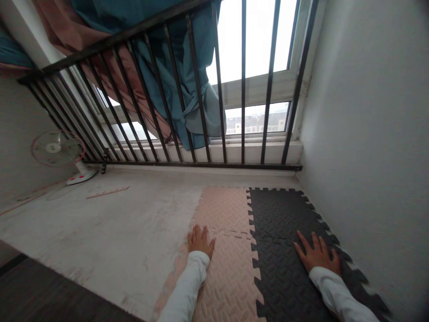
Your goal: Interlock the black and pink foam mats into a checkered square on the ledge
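My left hand [200,240] lies palm down with its fingers spread on a pink foam floor tile [225,208], close to the tile's left edge and near a seam with another pink tile [231,273]. Over to the right, my right hand [318,252] rests flat, fingers apart, on the dark grey foam tiles [278,264]. Interlocking jagged teeth join the pink and grey columns down the middle. Neither hand grips anything. Both wear long white sleeves.
Black metal railing [201,166] runs along the far side, with a window [258,118] and blue and pink curtains [197,107] behind it. A fan [56,148] stands at the far left. A white wall [368,134] borders the right; a pale floor [110,241] lies left.
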Tool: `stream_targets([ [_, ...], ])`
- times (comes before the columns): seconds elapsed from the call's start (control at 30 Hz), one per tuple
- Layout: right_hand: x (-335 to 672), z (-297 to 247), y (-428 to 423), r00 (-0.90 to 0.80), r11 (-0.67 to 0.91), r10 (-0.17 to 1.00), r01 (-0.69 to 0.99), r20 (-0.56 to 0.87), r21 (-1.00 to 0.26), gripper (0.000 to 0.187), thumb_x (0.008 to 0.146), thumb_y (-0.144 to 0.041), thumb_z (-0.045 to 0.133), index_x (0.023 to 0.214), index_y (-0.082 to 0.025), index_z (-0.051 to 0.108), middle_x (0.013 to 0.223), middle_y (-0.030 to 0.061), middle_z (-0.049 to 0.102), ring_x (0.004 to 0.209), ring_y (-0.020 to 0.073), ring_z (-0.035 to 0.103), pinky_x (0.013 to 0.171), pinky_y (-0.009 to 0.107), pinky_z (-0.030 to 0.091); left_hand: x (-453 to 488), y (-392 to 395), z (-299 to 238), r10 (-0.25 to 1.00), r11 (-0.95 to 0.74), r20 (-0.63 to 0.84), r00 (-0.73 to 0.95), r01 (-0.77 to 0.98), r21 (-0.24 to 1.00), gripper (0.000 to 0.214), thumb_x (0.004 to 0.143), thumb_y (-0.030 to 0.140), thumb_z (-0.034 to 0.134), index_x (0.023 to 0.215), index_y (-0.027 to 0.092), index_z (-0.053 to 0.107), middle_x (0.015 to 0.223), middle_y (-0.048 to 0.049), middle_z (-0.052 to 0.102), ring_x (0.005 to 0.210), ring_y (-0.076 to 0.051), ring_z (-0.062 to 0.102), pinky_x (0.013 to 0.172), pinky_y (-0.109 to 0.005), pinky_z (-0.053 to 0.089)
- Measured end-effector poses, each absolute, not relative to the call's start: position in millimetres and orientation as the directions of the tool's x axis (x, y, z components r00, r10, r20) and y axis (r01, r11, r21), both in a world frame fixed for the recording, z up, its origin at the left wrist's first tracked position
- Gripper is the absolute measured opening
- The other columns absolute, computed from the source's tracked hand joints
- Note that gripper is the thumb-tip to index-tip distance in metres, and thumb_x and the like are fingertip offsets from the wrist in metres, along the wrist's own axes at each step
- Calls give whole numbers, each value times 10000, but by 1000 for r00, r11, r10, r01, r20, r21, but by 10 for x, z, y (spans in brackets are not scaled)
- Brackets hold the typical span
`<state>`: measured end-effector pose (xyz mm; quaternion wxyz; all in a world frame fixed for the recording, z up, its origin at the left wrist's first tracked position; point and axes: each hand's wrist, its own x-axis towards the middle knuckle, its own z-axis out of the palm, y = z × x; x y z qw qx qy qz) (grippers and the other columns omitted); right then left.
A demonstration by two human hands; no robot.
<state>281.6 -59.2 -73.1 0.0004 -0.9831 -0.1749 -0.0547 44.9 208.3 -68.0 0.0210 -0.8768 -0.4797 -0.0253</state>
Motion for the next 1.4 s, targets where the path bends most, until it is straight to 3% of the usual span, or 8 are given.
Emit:
stream_targets([
  [0.23,2881,-723,-457,936,-938,344,340,76,59,522,785,-447,205,1265,-303,353,1382,71,305,1246,256,272,950,545,181,471,2071,-681,838,-542,67,541,841,-11,555,785,456,359,1285,216,336,1398,-125,245,1290,-246,178,1035,-469,151],
  [0.37,2961,-549,137,802,-813,581,580,141,55,545,814,-386,176,1296,-174,313,1409,91,237,1265,207,236,1009,473,166,473,2081,-690,835,-549,56,548,836,3,565,784,457,353,1290,209,325,1401,-130,234,1292,-252,169,1038,-465,148],
  [0.5,3086,-176,1024,716,-731,644,680,268,-60,606,827,-410,164,1320,-62,219,1416,128,193,1291,200,156,1033,403,170,471,2087,-707,837,-546,54,544,837,28,565,785,455,349,1295,215,311,1407,-119,219,1294,-246,162,1046,-456,127],
  [0.73,3368,469,1831,653,-685,437,688,619,-242,702,826,-467,19,1331,20,2,1435,168,-26,1296,255,-59,1034,450,72,472,2101,-757,843,-537,66,533,841,61,583,774,527,323,1283,242,325,1407,-110,215,1297,-232,154,1051,-449,108],
  [0.8,3398,272,1872,676,-691,491,687,549,-228,699,817,-472,-15,1339,-6,-12,1442,134,-24,1298,246,-65,1035,455,42,468,2101,-785,842,-538,84,533,841,56,586,772,533,323,1283,244,324,1408,-109,211,1298,-231,149,1053,-448,103],
  [0.9,3413,-239,1900,694,-676,699,720,174,-157,746,804,-540,76,1336,-20,129,1431,132,130,1305,221,68,1048,418,73,463,2100,-823,836,-546,103,540,836,53,590,773,536,323,1286,245,318,1409,-107,211,1299,-237,144,1053,-455,99],
  [1.0,3426,-580,1910,714,-714,698,692,-44,-105,783,777,-577,194,1328,-20,171,1427,132,147,1304,215,98,1055,385,82,459,2106,-837,834,-548,106,541,835,55,592,774,534,324,1290,244,314,1410,-108,216,1299,-246,144,1050,-466,101],
  [1.4,2649,-603,1266,717,-714,697,689,-29,-122,644,811,-446,182,1337,-74,167,1428,73,149,1306,193,85,1067,402,51,472,2120,-833,823,-563,85,562,827,-12,588,772,476,339,1297,214,305,1402,-132,231,1293,-256,165,1035,-487,119],
])
